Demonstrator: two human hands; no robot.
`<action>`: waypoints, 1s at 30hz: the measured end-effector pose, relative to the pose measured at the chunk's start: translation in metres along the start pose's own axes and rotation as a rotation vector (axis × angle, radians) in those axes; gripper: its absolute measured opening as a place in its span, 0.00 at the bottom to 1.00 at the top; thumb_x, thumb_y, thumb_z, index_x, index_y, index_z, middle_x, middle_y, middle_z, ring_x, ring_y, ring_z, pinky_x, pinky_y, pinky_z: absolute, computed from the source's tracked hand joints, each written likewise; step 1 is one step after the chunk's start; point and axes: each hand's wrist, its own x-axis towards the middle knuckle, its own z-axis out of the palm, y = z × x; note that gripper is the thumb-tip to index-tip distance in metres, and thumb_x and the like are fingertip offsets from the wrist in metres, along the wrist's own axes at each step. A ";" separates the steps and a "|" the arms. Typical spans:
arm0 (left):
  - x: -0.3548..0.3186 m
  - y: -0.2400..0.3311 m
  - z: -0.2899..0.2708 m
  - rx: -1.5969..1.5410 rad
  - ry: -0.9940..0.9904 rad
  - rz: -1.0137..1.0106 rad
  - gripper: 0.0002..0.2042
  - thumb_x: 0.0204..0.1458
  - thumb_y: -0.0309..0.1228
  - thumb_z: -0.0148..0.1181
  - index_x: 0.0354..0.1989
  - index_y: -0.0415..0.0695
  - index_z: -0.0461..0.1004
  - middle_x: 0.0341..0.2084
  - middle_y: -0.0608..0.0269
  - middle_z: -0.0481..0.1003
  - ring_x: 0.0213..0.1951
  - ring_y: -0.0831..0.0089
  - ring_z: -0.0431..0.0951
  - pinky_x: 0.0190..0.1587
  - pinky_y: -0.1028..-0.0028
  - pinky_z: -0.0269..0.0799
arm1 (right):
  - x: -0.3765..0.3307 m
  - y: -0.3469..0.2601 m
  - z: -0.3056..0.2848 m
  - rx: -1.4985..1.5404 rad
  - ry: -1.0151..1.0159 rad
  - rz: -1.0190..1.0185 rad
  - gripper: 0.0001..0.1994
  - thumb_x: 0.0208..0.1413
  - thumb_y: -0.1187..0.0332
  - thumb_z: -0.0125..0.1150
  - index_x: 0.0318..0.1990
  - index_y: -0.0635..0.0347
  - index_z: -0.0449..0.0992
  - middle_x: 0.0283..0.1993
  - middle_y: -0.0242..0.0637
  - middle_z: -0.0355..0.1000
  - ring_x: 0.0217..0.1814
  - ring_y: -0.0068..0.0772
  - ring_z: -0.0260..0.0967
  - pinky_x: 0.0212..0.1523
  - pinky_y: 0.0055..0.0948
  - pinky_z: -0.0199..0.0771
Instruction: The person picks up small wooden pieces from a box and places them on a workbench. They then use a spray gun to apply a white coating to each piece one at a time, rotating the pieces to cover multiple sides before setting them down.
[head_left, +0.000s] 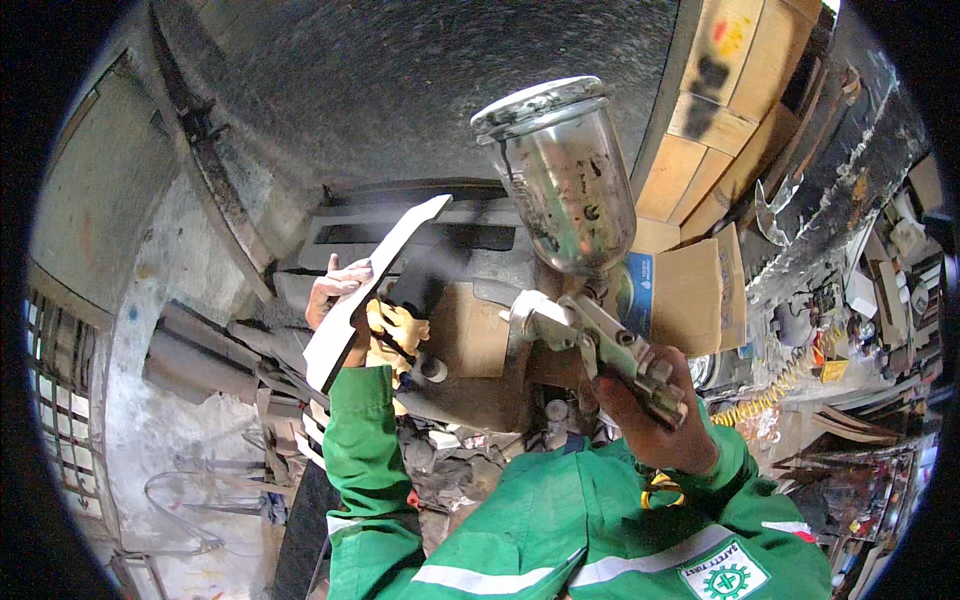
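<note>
The person in the green jacket is holding a spray gun [590, 340] in the right hand [650, 415], fingers wrapped tight round the grip, its metal cup [565, 175] standing up above it. The nozzle is pointing left at a flat pale panel [375, 285], which the left hand [335, 290] is gripping by its lower part and tilting up in front of the dark speckled wall [400, 80]. A faint haze is hanging between gun and panel, so spraying looks to be under way. The face of the panel turned toward the gun is hard to read from here, so I cannot tell how much of it is coated; I would judge the pass as mid-way, with more strokes left. Cardboard boxes [690, 290] are stacking up to the right, beside a yellow coiled hose [770, 395]
</note>
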 end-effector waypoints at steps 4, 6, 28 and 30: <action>-0.004 0.009 -0.009 -0.068 0.017 0.025 0.11 0.48 0.32 0.60 0.24 0.45 0.63 0.26 0.56 0.77 0.39 0.61 0.78 0.62 0.56 0.48 | 0.008 -0.011 0.003 0.627 0.004 0.371 0.14 0.54 0.74 0.57 0.48 0.63 0.65 0.38 0.38 0.72 0.38 0.28 0.71 0.39 0.27 0.69; -0.005 0.015 -0.019 -0.180 0.017 0.011 0.10 0.48 0.32 0.60 0.24 0.45 0.63 0.25 0.56 0.77 0.38 0.60 0.78 0.62 0.56 0.49 | 0.024 -0.005 0.005 0.309 0.044 0.326 0.10 0.56 0.71 0.55 0.44 0.63 0.68 0.36 0.36 0.73 0.37 0.27 0.71 0.39 0.27 0.69; -0.313 -0.125 -0.275 0.931 0.514 -1.375 0.15 0.39 0.40 0.67 0.27 0.38 0.78 0.19 0.57 0.76 0.23 0.68 0.77 0.32 0.69 0.72 | 0.010 0.060 0.039 -0.017 0.280 0.570 0.18 0.60 0.59 0.47 0.50 0.64 0.68 0.44 0.35 0.71 0.45 0.27 0.67 0.49 0.27 0.64; -0.311 -0.138 -0.289 1.024 0.356 -1.454 0.18 0.40 0.44 0.64 0.31 0.41 0.78 0.22 0.56 0.77 0.27 0.65 0.78 0.37 0.69 0.71 | 0.010 0.061 0.048 0.017 0.297 0.609 0.18 0.60 0.59 0.48 0.49 0.63 0.69 0.43 0.34 0.71 0.45 0.27 0.67 0.49 0.27 0.64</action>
